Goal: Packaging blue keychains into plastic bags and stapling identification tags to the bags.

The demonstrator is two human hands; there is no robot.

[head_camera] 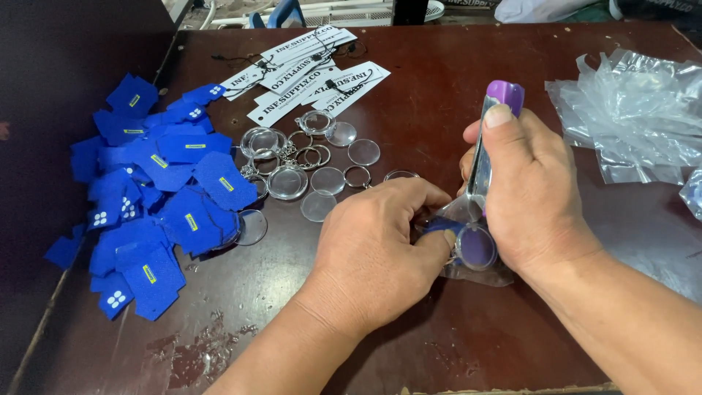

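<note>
- Keyring disc, round with a blue insert, lay partly inside a small clear pouch near the front edge of the dark table, pinned between both hands.
- Step, by my reading: bagging the disc; the next move seemed to call for a steady pouch mouth and a gentle push.
- Right hand was clenched around a purple-capped tool, tip down at the pouch.
- Left hand was pinching the pouch edge, fingers closed tight.
- Clear bags lay heaped at right; contents not discernible.
- Blue felt pieces sat piled at left, loose clear discs and rings between, white tags behind.
</note>
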